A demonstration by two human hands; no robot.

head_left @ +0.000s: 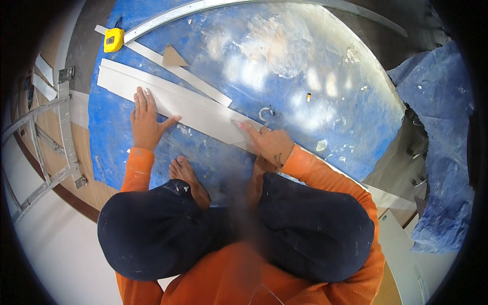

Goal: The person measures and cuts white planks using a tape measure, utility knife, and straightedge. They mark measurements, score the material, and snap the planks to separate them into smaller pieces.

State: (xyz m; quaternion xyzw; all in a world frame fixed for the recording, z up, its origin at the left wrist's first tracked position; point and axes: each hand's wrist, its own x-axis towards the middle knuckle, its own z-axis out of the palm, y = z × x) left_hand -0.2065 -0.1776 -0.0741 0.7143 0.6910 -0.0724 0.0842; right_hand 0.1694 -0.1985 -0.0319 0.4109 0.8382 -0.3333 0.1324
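Note:
A long pale strip of flat board (190, 109) lies slantwise on a paint-spattered blue sheet (208, 152) in front of me. My left hand (146, 121) rests on its near edge, fingers stretched and thumb spread out to the side. Toward the strip's right end, my right hand (272, 144) is closed, its index finger reaching onto the surface. Whatever sits at those fingertips is too small to name. Just beyond the strip are a narrower pale strip (203, 87) and a brown triangular scrap (174, 57).
A yellow tape measure (113, 41) sits at the far left, beside a long metal bar (178, 13). A metal ladder (66, 122) is on the left. Crumpled blue sheeting (442, 112) lies at right. A small yellow-and-black object (308, 97) rests on the blue sheet.

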